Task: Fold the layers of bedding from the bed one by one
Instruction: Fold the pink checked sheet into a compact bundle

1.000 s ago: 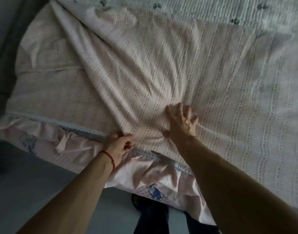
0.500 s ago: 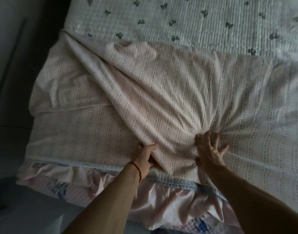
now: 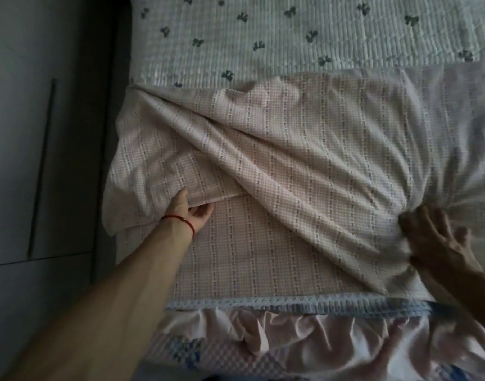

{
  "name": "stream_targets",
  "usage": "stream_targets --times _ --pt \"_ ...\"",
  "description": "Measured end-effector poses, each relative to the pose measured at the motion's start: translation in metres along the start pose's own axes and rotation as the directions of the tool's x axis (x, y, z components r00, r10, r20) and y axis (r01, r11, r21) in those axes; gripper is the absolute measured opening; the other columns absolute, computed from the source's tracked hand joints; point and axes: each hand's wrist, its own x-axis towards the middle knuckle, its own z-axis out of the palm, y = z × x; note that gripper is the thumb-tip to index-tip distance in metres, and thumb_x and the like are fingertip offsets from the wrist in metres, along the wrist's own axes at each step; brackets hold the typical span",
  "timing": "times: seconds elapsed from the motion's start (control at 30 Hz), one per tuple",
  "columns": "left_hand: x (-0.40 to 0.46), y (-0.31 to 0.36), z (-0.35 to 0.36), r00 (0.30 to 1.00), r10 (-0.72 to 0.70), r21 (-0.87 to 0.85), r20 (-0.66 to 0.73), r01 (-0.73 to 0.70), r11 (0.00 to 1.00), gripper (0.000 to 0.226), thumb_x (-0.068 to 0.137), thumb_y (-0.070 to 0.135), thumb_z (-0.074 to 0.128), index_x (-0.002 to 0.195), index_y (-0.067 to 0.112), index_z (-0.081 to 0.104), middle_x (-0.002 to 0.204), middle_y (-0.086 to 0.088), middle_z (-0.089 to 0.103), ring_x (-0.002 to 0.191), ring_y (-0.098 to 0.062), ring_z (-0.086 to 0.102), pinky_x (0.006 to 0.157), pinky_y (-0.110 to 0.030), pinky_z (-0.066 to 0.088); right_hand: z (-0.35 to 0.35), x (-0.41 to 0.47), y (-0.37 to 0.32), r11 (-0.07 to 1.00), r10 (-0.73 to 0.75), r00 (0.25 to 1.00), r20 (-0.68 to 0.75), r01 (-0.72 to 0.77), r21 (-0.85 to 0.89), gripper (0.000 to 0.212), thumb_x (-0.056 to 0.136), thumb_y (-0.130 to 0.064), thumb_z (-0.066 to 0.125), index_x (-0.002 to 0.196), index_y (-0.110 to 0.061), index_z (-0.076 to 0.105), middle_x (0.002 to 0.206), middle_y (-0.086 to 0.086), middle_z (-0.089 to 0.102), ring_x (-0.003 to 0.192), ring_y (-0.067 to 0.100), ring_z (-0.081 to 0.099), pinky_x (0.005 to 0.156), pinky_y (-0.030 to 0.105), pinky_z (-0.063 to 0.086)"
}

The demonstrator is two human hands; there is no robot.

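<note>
While the checked blanket [image 3: 304, 160] is lying bunched mid-bed, left hand [image 3: 190, 213] at 9 o'clock is gripping its folded edge, fingers tucked under; right hand [image 3: 439, 237] at 3 o'clock is pressing it, fingers spread. Risk: diagonal ridge is likely getting locked into a skewed fold.

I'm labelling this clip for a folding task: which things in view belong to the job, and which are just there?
Part of the job:
pink checked woven blanket
left hand under its fold
right hand pressing it
white quilted sheet with dark bows
pink ruffled bed skirt

Just there:
grey cabinet wall
red string bracelet
</note>
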Motion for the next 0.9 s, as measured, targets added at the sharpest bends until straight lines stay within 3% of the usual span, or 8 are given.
stream_targets --times 0.27,0.4,0.47,0.53,0.6,0.67,0.8,0.9 --pt "0.024 0.021 -0.046 0.993 -0.038 0.010 0.114 0.037 0.999 0.018 0.105 0.018 0.049 0.098 0.003 0.057 0.119 -0.012 0.058 0.130 -0.027 0.051 0.109 -0.038 0.045 -0.022 0.008 -0.055 0.908 0.370 0.928 0.041 -0.371 0.197 0.062 0.065 -0.065 0.080 0.114 -0.029 0.066 0.136 0.006 0.046 0.123 0.039 0.041 0.098 0.059 0.044" --pt "0.010 0.031 -0.092 0.975 0.002 0.045 0.221 -0.012 0.999 0.013 0.105 0.017 0.049 0.105 0.008 0.058 0.105 -0.010 0.065 0.107 -0.023 0.062 0.100 -0.038 0.049 -0.082 -0.020 -0.201 0.751 0.556 0.800 -0.227 -0.366 0.549 0.018 0.092 -0.023 0.058 0.099 -0.018 0.074 0.105 0.010 0.071 0.095 0.033 0.065 0.079 0.041 0.052" --pt "0.003 0.040 -0.118 0.974 0.013 0.058 0.225 -0.027 0.998 0.012 0.104 0.018 0.050 0.105 0.010 0.059 0.103 -0.009 0.068 0.098 -0.021 0.064 0.097 -0.038 0.049 -0.106 -0.036 -0.292 0.488 0.606 0.794 -0.037 -0.335 0.806 0.025 0.096 -0.030 0.058 0.082 -0.014 0.072 0.075 0.004 0.072 0.065 0.025 0.069 0.060 0.036 0.054" --pt "0.000 0.050 -0.145 0.972 0.031 0.090 0.231 -0.053 0.994 0.012 0.104 0.018 0.051 0.101 0.013 0.061 0.091 -0.006 0.074 0.095 -0.018 0.064 0.096 -0.038 0.049 -0.105 -0.035 -0.360 -0.002 0.446 0.810 0.381 -0.425 0.905 0.039 0.100 -0.046 0.056 0.089 -0.011 0.072 0.080 0.008 0.075 0.065 0.026 0.074 0.063 0.043 0.063" --pt "-0.004 0.069 -0.178 0.966 0.039 0.150 0.255 -0.080 0.985 0.012 0.104 0.020 0.050 0.100 0.016 0.061 0.076 -0.001 0.077 0.093 -0.016 0.065 0.092 -0.037 0.051 -0.102 -0.026 -0.409 -0.474 0.247 0.784 0.569 -0.414 0.777 0.051 0.098 -0.054 0.058 0.110 -0.006 0.067 0.101 0.017 0.074 0.083 0.032 0.076 0.072 0.046 0.064" --pt "-0.003 0.079 -0.209 0.957 0.031 0.236 0.287 -0.102 0.966 0.014 0.103 0.020 0.050 0.103 0.018 0.064 0.076 0.001 0.077 0.089 -0.015 0.069 0.086 -0.034 0.058 -0.097 -0.015 -0.431 -0.732 0.265 0.720 0.641 -0.283 0.620 0.049 0.096 -0.049 0.065 0.115 -0.004 0.060 0.103 0.016 0.068 0.087 0.032 0.072 0.071 0.042 0.062" --pt "-0.004 0.079 -0.260 0.941 -0.008 0.266 0.338 -0.088 0.960 0.023 0.102 0.020 0.051 0.101 0.014 0.074 0.091 -0.003 0.078 0.086 -0.017 0.075 0.073 -0.029 0.063 -0.090 -0.015 -0.458 -0.782 0.478 0.501 0.721 -0.131 0.610 0.034 0.090 -0.027 0.070 0.108 0.000 0.060 0.088 0.008 0.061 0.071 0.021 0.060 0.051 0.026 0.050" --pt "-0.004 0.057 -0.281 0.956 -0.074 0.277 0.285 -0.008 0.961 0.036 0.102 0.022 0.051 0.083 0.018 0.082 0.086 0.000 0.078 0.081 -0.014 0.075 0.074 -0.028 0.062 -0.075 -0.029 -0.477 -0.769 0.578 0.368 0.728 -0.053 0.637 0.030 0.085 -0.027 0.076 0.095 -0.006 0.058 0.092 0.010 0.064 0.083 0.025 0.064 0.068 0.035 0.054"
